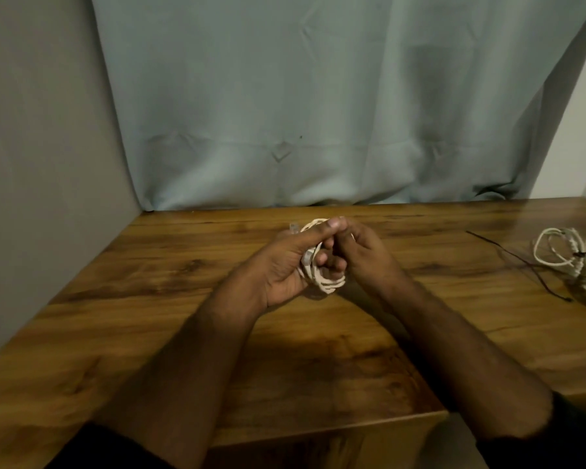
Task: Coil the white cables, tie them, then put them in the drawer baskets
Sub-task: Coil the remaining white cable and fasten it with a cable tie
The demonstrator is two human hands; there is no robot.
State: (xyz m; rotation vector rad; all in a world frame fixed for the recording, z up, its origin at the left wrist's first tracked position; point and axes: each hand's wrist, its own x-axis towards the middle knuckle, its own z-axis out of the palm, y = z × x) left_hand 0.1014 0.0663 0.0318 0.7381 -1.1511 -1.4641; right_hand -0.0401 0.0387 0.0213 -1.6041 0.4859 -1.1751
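Observation:
A coiled white cable (329, 282) is held just above the middle of the wooden table (149, 299). My left hand (285, 265) grips the coil from the left, thumb stretched over its top. A clear plug (294, 228) sticks out behind its fingers. My right hand (359, 255) holds the coil from the right, fingers curled into the loop. Much of the coil is hidden between both hands. At the right edge, more white cable (575, 262) lies in loose loops on the table. No drawer basket is in view.
Thin dark ties (521, 262) lie on the table left of the loose cable. A pale blue curtain (318, 96) hangs behind the table. A grey wall (48, 130) borders the table's left side.

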